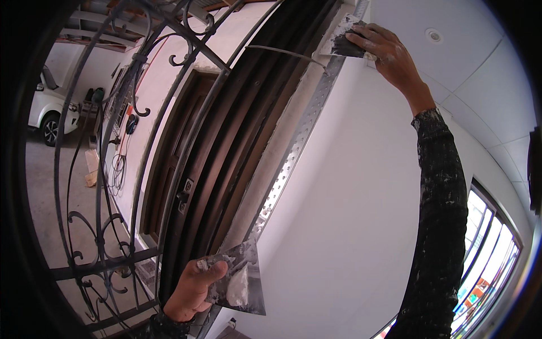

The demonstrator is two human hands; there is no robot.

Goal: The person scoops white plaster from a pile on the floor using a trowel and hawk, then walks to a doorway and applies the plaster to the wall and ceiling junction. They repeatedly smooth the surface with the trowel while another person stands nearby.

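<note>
My left hand (pixel 191 287), low in the head view, is closed round a broad flat putty knife (pixel 255 294), thumb on top. A lump of white filler (pixel 238 287) lies on its blade, and grey smears cover the rest. Up high, my right hand (pixel 390 55) grips a second putty knife (pixel 343 44). Its white-smeared blade lies against the upper end of the wall edge. A perforated metal corner bead (pixel 294 148) runs down that edge between both hands. Beside it is a strip of rough, pale plaster (pixel 265 175).
A dark door frame (pixel 226 152) borders the plaster strip, with a scrolled iron gate (pixel 100 240) standing open at left. Beyond are a wooden door (pixel 183 141) and a white car (pixel 51 110). A smooth white wall (pixel 344 198) and a barred window (pixel 485 248) lie to the right.
</note>
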